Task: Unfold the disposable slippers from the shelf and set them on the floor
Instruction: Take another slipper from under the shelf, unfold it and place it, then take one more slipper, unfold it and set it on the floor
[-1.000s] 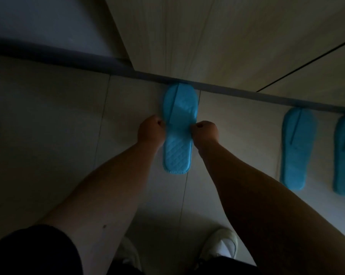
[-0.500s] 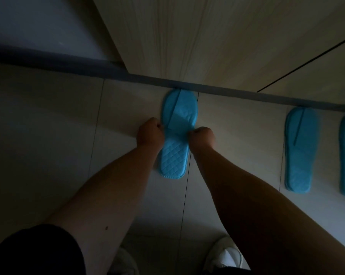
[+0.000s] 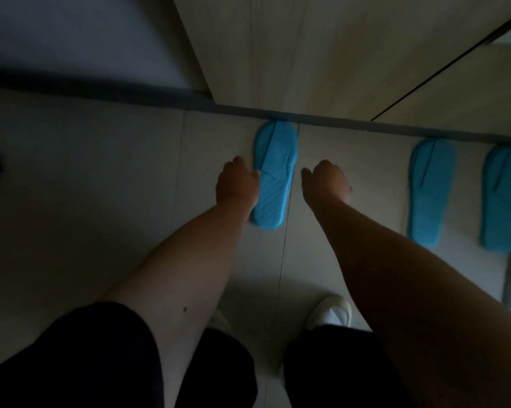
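**Slipper down, hands at its sides**

The slipper lies flat on the floor between the two hands, toe against the dark skirting at the foot of the wooden cabinet, heel toward the person. Its upper looks opened out, with a crease running down the toe half — so the unfolding seems done and the placing nearly so. Toe to the skirting is likely deliberate: it squares this one with the others.

The left hand sits at the slipper's left edge, fingers curled loosely, its thumb side touching or overlapping that edge; in this dim light I cannot tell whether it pinches the edge or merely rests against it. The right hand is just beside the right edge but apart from it, loosely curled and holding nothing — a hand that has let go, by the look of it.

Well off beyond the right hand, two more slippers lie side by side, toes to the same skirting, as a set pair. The middle one probably wants a partner next to it.

Below the arms, a white shoe shows on the tiles.
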Available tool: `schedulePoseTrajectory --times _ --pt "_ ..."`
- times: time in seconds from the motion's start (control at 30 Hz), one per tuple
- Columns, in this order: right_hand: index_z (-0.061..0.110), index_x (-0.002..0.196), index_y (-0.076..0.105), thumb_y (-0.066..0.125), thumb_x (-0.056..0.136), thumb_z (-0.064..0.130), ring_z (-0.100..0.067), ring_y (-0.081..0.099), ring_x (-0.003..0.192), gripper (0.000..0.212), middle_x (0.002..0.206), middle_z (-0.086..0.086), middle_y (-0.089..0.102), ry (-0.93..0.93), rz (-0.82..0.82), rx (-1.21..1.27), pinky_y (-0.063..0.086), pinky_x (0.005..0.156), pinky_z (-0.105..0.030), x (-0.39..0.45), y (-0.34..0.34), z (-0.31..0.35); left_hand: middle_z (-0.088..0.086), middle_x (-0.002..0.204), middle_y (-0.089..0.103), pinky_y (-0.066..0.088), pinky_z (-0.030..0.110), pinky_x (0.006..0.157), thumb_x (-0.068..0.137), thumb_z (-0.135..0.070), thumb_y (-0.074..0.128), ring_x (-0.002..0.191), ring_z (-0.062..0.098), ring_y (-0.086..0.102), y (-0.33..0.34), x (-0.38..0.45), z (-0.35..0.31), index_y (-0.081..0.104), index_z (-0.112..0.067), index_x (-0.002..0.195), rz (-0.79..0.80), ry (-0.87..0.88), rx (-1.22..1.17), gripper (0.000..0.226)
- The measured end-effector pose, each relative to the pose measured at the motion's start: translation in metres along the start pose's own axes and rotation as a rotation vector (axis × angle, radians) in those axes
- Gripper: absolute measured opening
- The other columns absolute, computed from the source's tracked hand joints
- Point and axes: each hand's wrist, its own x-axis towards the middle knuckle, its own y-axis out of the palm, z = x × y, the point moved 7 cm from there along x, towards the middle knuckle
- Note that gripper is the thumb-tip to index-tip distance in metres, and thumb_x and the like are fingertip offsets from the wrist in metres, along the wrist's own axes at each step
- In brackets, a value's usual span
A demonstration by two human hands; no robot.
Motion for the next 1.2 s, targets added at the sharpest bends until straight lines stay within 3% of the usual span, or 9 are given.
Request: schedulePoseTrajectory --times 0.13,0.27,0.47,0.6,0.77,1.2 --pt "0.011 0.12 0.058 0.046 0.097 0.039 -0.027 0.054 0.11 0.037 0.12 -0.01 0.058 -0.192 -0.085 -0.135 0.043 0.096 -0.043 -0.082 -0.09 0.013 0.014 0.116 0.058 0.048 0.046 0.089 0.094 -0.039 0.05 0.106 0.034 0.056 -0.079 -0.084 -0.046 0.054 -0.009 0.115 0.014 0.205 0.223 0.037" --pt "0.015 0.135 0.046 0.046 0.096 0.043 -0.029 0.045 0.128 0.048 0.136 -0.01 0.05 -0.322 -0.122 -0.209 0.035 0.107 -0.045 -0.181 -0.19 0.025 0.012 0.116 0.058 0.045 0.042 0.087 0.092 -0.042 0.049 0.107 0.033 0.054 -0.172 -0.179 -0.103 0.054 -0.011 0.115 0.012 0.431 0.451 0.039" --pt "0.017 0.15 0.024 0.042 0.096 0.049 -0.028 0.019 0.148 0.065 0.157 -0.01 0.028 -0.271 -0.113 -0.205 0.013 0.121 -0.048 -0.32 -0.305 0.017 0.011 0.126 0.054 0.039 0.043 0.097 0.091 -0.044 0.048 0.116 0.031 0.048 -0.291 -0.312 -0.15 0.05 -0.012 0.125 0.024 0.7 0.596 0.047" --pt "0.016 0.15 0.026 0.042 0.097 0.047 -0.027 0.013 0.15 0.063 0.159 -0.008 0.026 -0.233 -0.14 -0.169 0.008 0.122 -0.05 -0.384 -0.35 0.0 0.011 0.148 0.038 0.023 0.046 0.114 0.092 -0.044 0.043 0.139 0.031 0.03 -0.326 -0.376 -0.172 0.038 -0.011 0.139 0.042 0.831 0.669 0.058" --pt "0.016 0.15 0.027 0.04 0.098 0.046 -0.027 0.01 0.15 0.061 0.159 -0.008 0.025 -0.077 -0.236 -0.084 0.003 0.122 -0.048 -0.434 -0.384 -0.062 0.009 0.159 0.024 0.006 0.048 0.121 0.093 -0.046 0.043 0.149 0.029 0.013 -0.318 -0.433 -0.206 0.024 -0.012 0.149 0.084 0.947 0.742 0.068" --pt "0.014 0.152 0.022 0.041 0.098 0.048 -0.028 0.008 0.15 0.067 0.161 -0.01 0.02 0.378 -0.352 0.131 0.001 0.121 -0.048 -0.515 -0.401 -0.324 0.012 0.156 0.029 0.012 0.05 0.121 0.095 -0.047 0.042 0.147 0.031 0.02 -0.15 -0.617 -0.357 0.026 -0.009 0.147 0.133 1.386 0.953 0.067"
